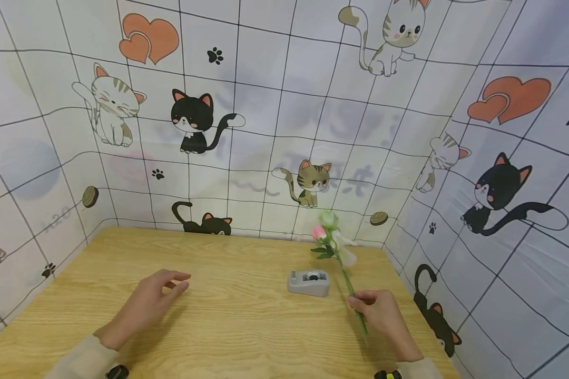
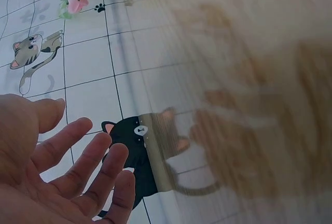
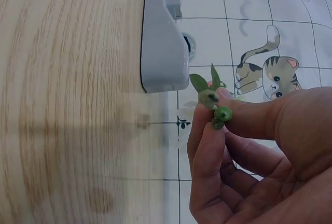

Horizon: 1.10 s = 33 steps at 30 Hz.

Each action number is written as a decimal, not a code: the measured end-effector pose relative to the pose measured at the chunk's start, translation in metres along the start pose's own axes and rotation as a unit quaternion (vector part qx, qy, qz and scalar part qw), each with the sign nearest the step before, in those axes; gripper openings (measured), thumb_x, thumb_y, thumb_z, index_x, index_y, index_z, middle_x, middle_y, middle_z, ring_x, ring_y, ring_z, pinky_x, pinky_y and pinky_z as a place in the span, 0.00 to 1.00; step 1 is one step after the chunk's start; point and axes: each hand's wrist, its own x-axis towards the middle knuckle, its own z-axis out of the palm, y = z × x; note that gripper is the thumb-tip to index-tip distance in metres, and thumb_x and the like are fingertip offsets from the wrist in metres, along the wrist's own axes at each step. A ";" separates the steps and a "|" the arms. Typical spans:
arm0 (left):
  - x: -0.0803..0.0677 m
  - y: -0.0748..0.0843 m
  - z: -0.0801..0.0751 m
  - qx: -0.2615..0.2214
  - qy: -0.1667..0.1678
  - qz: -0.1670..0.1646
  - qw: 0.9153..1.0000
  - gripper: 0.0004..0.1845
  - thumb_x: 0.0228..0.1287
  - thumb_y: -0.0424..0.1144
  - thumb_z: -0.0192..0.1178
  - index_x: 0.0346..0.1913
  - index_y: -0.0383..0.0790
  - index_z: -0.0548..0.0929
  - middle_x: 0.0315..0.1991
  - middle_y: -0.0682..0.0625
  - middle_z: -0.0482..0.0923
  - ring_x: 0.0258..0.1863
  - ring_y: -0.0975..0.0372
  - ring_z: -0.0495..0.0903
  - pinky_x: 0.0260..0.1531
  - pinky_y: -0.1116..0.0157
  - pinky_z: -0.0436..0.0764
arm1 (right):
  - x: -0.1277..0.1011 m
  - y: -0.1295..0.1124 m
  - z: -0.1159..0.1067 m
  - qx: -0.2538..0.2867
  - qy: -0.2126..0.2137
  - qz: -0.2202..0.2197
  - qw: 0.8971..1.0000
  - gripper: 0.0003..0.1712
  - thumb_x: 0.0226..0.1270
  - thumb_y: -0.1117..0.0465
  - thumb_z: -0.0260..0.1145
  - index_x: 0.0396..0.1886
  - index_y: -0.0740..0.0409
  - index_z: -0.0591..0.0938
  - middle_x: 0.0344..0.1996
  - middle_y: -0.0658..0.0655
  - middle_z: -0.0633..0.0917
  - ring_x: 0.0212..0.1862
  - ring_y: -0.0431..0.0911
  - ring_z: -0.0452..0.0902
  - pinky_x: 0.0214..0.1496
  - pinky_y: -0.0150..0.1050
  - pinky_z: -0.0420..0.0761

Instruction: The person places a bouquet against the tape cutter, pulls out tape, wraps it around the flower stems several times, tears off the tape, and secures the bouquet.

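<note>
My right hand [image 1: 383,315] pinches the stems of a small bunch of flowers [image 1: 345,272] between thumb and fingers, above the right side of the table. The bunch leans up and to the left, with a pink bud [image 1: 319,232], a pale green bloom [image 1: 329,218], a white bloom [image 1: 343,249] and green leaves. Cut stem ends [image 3: 223,113] poke out of the grip in the right wrist view. Left of the stems stands a grey tape dispenser [image 1: 307,285]. My left hand [image 1: 149,301] hovers over the left of the table, fingers loosely bent, holding nothing.
The wooden table [image 1: 227,326] meets a white gridded sheet [image 1: 261,121] with printed cats, which closes off the back and both sides. A dark band [image 1: 117,371] circles the left wrist, and another band [image 1: 388,375] the right.
</note>
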 end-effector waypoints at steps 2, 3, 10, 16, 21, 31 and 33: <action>0.000 -0.002 -0.001 0.014 -0.002 0.002 1.000 0.17 0.89 0.45 0.69 0.69 0.42 0.93 0.63 0.43 0.93 0.52 0.57 0.93 0.45 0.60 0.92 | 0.001 0.001 -0.001 -0.007 0.004 0.003 1.000 0.16 0.80 0.63 0.81 0.57 0.72 0.95 0.44 0.64 0.99 0.40 0.43 0.94 0.36 0.34 0.89; 0.001 -0.003 -0.002 0.020 -0.002 0.004 1.000 0.17 0.89 0.45 0.69 0.69 0.43 0.93 0.62 0.43 0.93 0.52 0.57 0.93 0.46 0.59 0.92 | 0.002 0.002 -0.001 -0.010 0.005 0.003 1.000 0.17 0.79 0.63 0.82 0.57 0.73 0.94 0.43 0.64 0.98 0.40 0.44 0.93 0.36 0.34 0.89; 0.001 -0.007 -0.003 0.038 -0.003 0.012 0.999 0.17 0.87 0.44 0.71 0.68 0.41 0.93 0.61 0.43 0.92 0.53 0.53 0.92 0.50 0.47 0.94 | 0.004 0.011 -0.002 -0.047 0.006 0.000 0.999 0.14 0.79 0.62 0.82 0.50 0.72 0.95 0.39 0.62 0.97 0.40 0.47 0.92 0.35 0.35 0.87; 0.000 -0.008 -0.004 0.039 -0.006 0.009 0.999 0.17 0.87 0.45 0.71 0.67 0.40 0.93 0.60 0.41 0.91 0.54 0.47 0.93 0.53 0.40 0.93 | 0.005 0.014 -0.001 -0.063 0.003 0.007 0.998 0.13 0.79 0.62 0.81 0.48 0.71 0.95 0.39 0.60 0.97 0.40 0.47 0.91 0.36 0.37 0.87; 0.000 -0.011 -0.004 0.050 -0.008 0.007 0.999 0.18 0.87 0.46 0.71 0.68 0.40 0.93 0.60 0.41 0.91 0.54 0.47 0.93 0.53 0.40 0.93 | 0.005 0.018 -0.003 -0.074 -0.001 0.008 0.997 0.14 0.78 0.61 0.83 0.46 0.72 0.94 0.38 0.60 0.96 0.38 0.46 0.88 0.35 0.38 0.86; -0.003 -0.014 -0.005 0.094 0.003 0.019 0.995 0.19 0.85 0.47 0.74 0.68 0.40 0.93 0.61 0.38 0.90 0.53 0.45 0.91 0.51 0.37 0.92 | 0.007 0.029 0.002 -0.057 -0.011 0.037 0.998 0.13 0.75 0.61 0.84 0.45 0.68 0.92 0.34 0.58 0.94 0.29 0.46 0.85 0.32 0.40 0.83; -0.004 -0.015 -0.005 0.101 0.004 0.020 0.995 0.19 0.85 0.47 0.73 0.68 0.41 0.93 0.62 0.37 0.90 0.54 0.44 0.91 0.51 0.34 0.91 | 0.006 0.031 0.004 -0.050 -0.015 0.046 0.998 0.14 0.74 0.61 0.84 0.46 0.68 0.92 0.33 0.58 0.94 0.27 0.46 0.86 0.30 0.40 0.84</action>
